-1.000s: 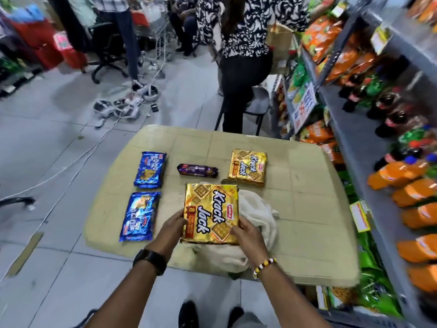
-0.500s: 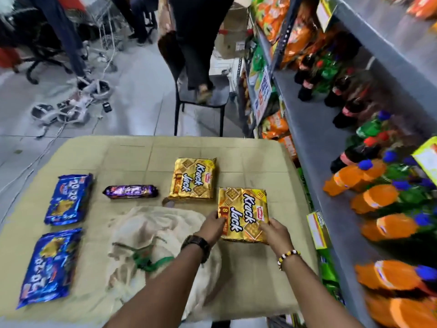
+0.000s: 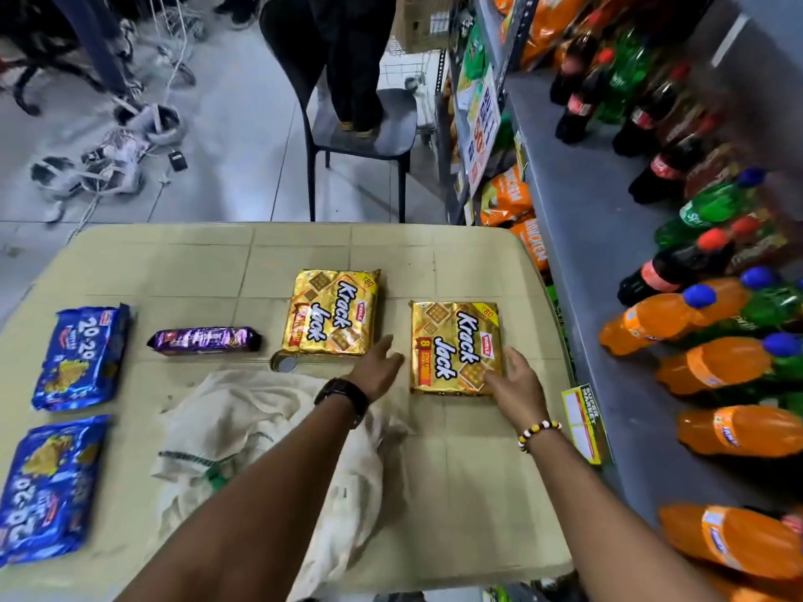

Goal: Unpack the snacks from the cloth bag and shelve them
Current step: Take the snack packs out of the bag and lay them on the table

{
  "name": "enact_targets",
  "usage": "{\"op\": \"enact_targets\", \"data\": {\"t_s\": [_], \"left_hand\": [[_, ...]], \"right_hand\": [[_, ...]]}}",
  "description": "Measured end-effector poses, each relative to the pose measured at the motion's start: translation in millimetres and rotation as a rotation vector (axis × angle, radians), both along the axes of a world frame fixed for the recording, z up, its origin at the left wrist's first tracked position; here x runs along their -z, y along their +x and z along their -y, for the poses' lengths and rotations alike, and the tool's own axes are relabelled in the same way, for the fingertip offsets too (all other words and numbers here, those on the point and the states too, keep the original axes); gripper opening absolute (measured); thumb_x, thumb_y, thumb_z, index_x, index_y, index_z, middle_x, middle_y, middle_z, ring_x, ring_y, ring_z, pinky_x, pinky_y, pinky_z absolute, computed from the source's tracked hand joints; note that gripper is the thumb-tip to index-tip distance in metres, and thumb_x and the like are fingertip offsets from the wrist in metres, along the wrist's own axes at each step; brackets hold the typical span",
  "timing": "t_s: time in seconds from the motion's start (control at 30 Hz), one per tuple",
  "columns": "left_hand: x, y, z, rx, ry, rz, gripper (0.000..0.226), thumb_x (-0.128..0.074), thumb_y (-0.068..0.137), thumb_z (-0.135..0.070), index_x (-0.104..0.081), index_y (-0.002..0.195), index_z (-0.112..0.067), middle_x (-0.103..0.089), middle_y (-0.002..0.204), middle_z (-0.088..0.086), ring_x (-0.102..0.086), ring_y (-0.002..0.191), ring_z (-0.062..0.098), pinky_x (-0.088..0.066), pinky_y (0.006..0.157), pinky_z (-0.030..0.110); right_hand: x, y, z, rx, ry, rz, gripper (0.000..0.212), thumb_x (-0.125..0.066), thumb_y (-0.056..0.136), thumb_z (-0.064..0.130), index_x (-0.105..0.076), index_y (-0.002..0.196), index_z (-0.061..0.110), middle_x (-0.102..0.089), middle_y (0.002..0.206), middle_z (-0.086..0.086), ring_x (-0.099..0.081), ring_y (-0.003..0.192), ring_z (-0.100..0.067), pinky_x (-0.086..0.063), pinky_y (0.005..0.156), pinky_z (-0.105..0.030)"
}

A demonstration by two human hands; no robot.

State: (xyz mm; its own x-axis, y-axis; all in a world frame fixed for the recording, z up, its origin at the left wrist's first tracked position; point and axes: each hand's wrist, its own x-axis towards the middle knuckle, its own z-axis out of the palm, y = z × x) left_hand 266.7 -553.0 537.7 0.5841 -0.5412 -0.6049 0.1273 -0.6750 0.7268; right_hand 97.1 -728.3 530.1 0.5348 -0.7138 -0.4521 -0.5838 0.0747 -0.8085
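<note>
A gold Krack Jack pack (image 3: 452, 341) lies flat on the beige table (image 3: 456, 493) near its right edge. My right hand (image 3: 515, 378) rests on its near right corner, fingers spread. My left hand (image 3: 377, 369) hovers open just left of that pack, touching nothing. A second gold Krack Jack pack (image 3: 332, 312) lies further back. A purple biscuit roll (image 3: 204, 340) and two blue 20-20 packs (image 3: 82, 356) (image 3: 48, 484) lie to the left. The crumpled white cloth bag (image 3: 269, 449) lies under my left forearm.
A grey shelf (image 3: 578, 262) runs along the right, lined with orange, green and cola bottles (image 3: 678, 317). Orange snack bags (image 3: 506, 197) fill a lower rack. A dark chair (image 3: 360, 132) with a person standing on it is behind the table. Cables litter the floor.
Both hands carried the gold pack from above the bag to the table's right side and set it down. My left hand has let go; the right has opened on top of it.
</note>
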Motion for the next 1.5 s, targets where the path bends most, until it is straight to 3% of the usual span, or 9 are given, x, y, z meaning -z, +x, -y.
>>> {"op": "enact_targets", "data": {"t_s": [0.17,0.3,0.47,0.63,0.83,1.0,1.2,1.37,1.5], "left_hand": [[-24.7,14.6,-109.5,0.029,0.023,0.193,0.034,-0.056,0.093,-0.013,-0.064,0.126,-0.018,-0.065,0.128,0.000,-0.058,0.114,0.014,-0.043,0.095,0.022],[-24.1,21.2,-199.8,0.130,0.177,0.339,0.026,-0.059,0.084,-0.006,-0.073,0.100,-0.021,-0.071,0.114,0.002,-0.063,0.108,0.021,-0.047,0.090,0.027],[-7.2,37.9,-274.5,0.575,0.571,0.577,0.060,-0.064,0.082,-0.042,-0.047,0.138,-0.028,-0.044,0.148,0.004,-0.042,0.135,0.029,-0.041,0.106,0.041],[3.4,53.3,-292.5,0.671,0.677,0.719,0.076,-0.051,0.088,-0.038,-0.014,0.154,-0.025,-0.036,0.153,0.006,-0.041,0.131,0.035,-0.037,0.103,0.049],[-3.3,72.2,-258.7,0.816,0.595,0.805,0.042,-0.049,0.088,-0.028,-0.051,0.129,-0.027,-0.058,0.126,0.006,-0.052,0.115,0.032,-0.042,0.092,0.044],[-13.0,61.6,-204.1,0.540,0.188,0.447,0.027,-0.050,0.094,-0.034,-0.066,0.114,-0.027,-0.070,0.117,0.002,-0.064,0.107,0.027,-0.051,0.086,0.033],[-26.5,31.6,-162.5,0.391,0.098,0.772,0.029,-0.061,0.085,-0.031,-0.054,0.113,-0.026,-0.058,0.117,0.002,-0.055,0.104,0.026,-0.050,0.085,0.041],[-9.9,-17.0,-160.0,0.816,0.034,0.588,0.017,-0.044,0.085,-0.030,-0.060,0.084,-0.022,-0.065,0.092,0.001,-0.063,0.087,0.027,-0.049,0.080,0.039],[19.5,-40.5,-184.3,0.881,0.132,0.494,0.026,-0.043,0.094,-0.029,-0.059,0.111,-0.020,-0.064,0.113,0.006,-0.063,0.097,0.031,-0.049,0.082,0.037]], "right_hand": [[-27.8,-19.6,-90.6,0.013,0.087,0.134,0.048,-0.060,0.083,-0.010,-0.058,0.124,0.013,-0.063,0.121,0.002,-0.059,0.119,-0.015,-0.046,0.090,-0.020],[-40.6,-21.0,-182.2,-0.166,0.084,0.123,0.041,-0.064,0.080,-0.005,-0.066,0.105,0.027,-0.068,0.106,0.019,-0.065,0.108,-0.011,-0.049,0.083,-0.011],[-28.3,-2.9,-263.2,-0.487,-0.527,-0.126,0.035,-0.070,0.075,0.023,-0.068,0.110,0.021,-0.066,0.114,-0.001,-0.060,0.106,-0.027,-0.053,0.086,-0.035],[-17.4,2.9,-253.2,-0.417,-0.602,-0.306,0.018,-0.063,0.080,0.014,-0.072,0.095,0.017,-0.070,0.104,-0.010,-0.063,0.098,-0.035,-0.053,0.080,-0.040],[-23.7,-9.8,-193.0,0.203,-0.455,-0.248,0.006,-0.067,0.081,0.004,-0.070,0.085,0.006,-0.073,0.087,-0.019,-0.067,0.084,-0.037,-0.047,0.071,-0.034],[-22.3,-30.8,-154.0,0.364,-0.339,-0.470,0.020,-0.061,0.076,-0.001,-0.070,0.093,0.003,-0.068,0.105,-0.025,-0.064,0.097,-0.041,-0.050,0.081,-0.039],[-18.9,-8.9,-228.2,-0.234,-0.341,-0.155,0.024,-0.060,0.076,0.000,-0.067,0.076,0.023,-0.069,0.080,0.002,-0.063,0.077,-0.015,-0.050,0.072,-0.025],[4.9,-12.8,-250.7,-0.345,-0.235,-0.303,0.013,-0.056,0.078,0.011,-0.067,0.083,0.016,-0.066,0.089,-0.004,-0.063,0.083,-0.022,-0.050,0.074,-0.029],[9.6,-28.1,-234.2,-0.467,-0.177,-0.515,0.011,-0.052,0.083,0.027,-0.052,0.077,0.018,-0.063,0.078,-0.009,-0.062,0.080,-0.030,-0.044,0.065,-0.033]]}}
